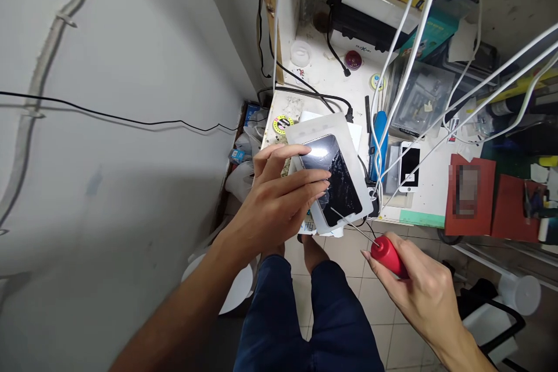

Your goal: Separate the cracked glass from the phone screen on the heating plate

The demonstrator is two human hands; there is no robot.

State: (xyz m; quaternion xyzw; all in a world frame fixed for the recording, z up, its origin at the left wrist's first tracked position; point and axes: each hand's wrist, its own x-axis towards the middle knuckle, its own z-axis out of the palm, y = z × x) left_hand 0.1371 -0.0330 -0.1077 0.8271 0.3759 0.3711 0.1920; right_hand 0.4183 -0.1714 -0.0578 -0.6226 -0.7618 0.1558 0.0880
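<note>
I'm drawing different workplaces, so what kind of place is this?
Probably a phone repair spot. A rectangular glossy black panel is under the left hand, the right hand holds a red-handled thin metal tool, and a white-framed, black-screened phone lies nearby.

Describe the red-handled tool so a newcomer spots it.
Find the white table, then the right hand beyond its near edge. That hand grips the red-handled tool, its thin metal shaft pointing at the dark panel. Unlike the flat red mats nearby, its handle is rounded.
</note>
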